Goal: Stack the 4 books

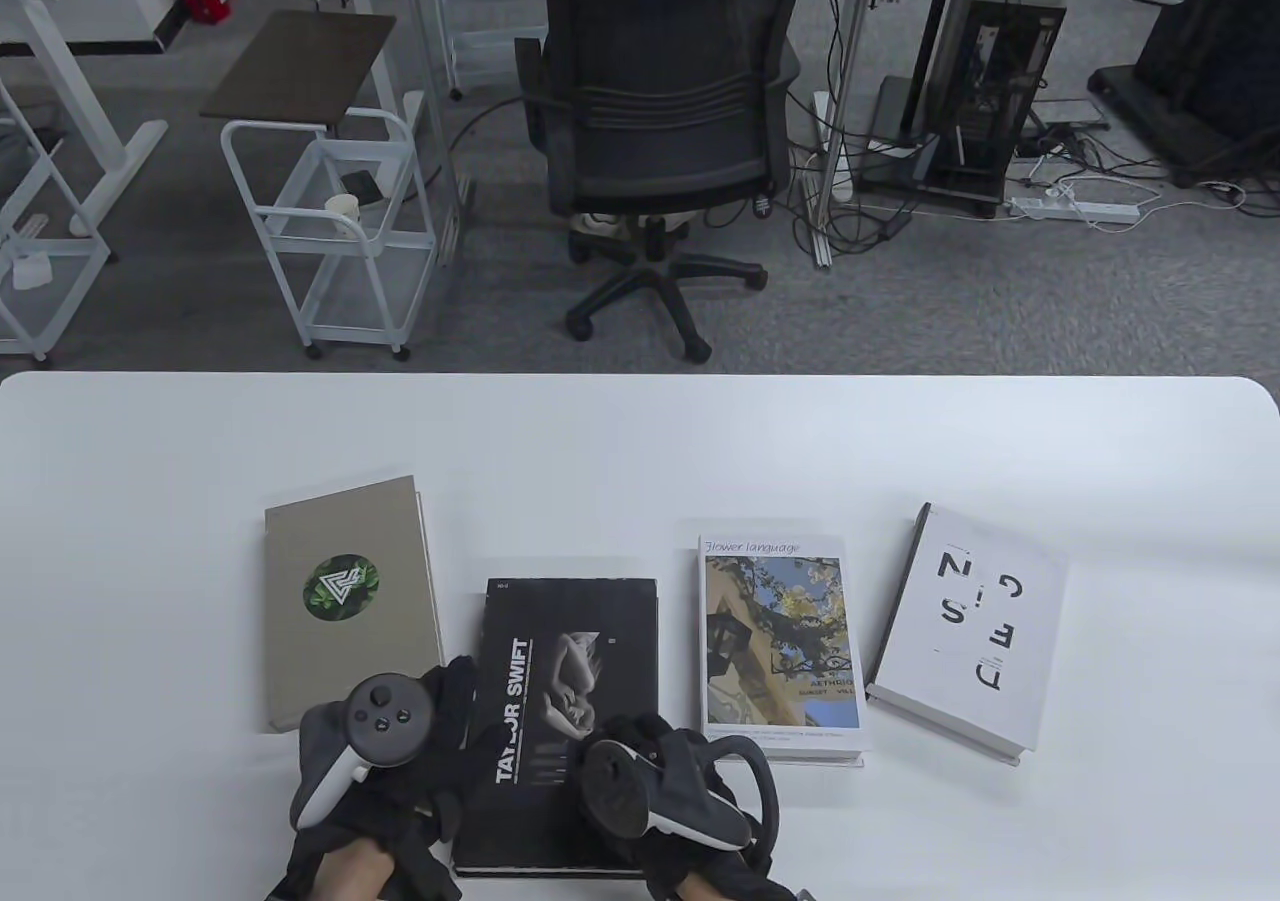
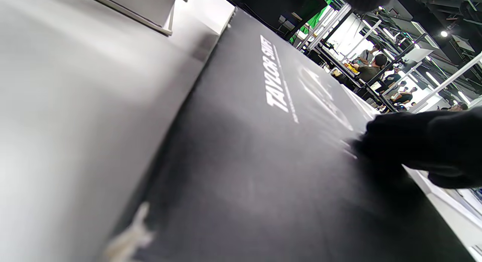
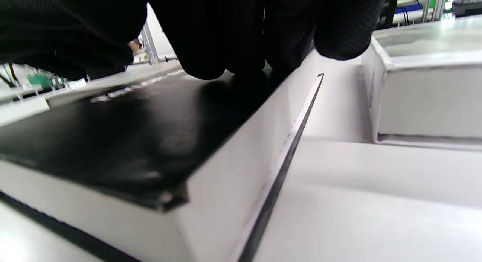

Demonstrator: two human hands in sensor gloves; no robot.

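Black hardcover Taylor Swift book: rigid, likely heavy, smooth cover. Right hand fingertips press its top; left hand grip cannot be told. Lift by long edges.

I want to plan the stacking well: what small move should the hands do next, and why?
Probably lift the black Taylor Swift book and set it on a neighbouring book: the right hand has its fingers on its cover, the left hand is at its left edge, and all four books lie apart.
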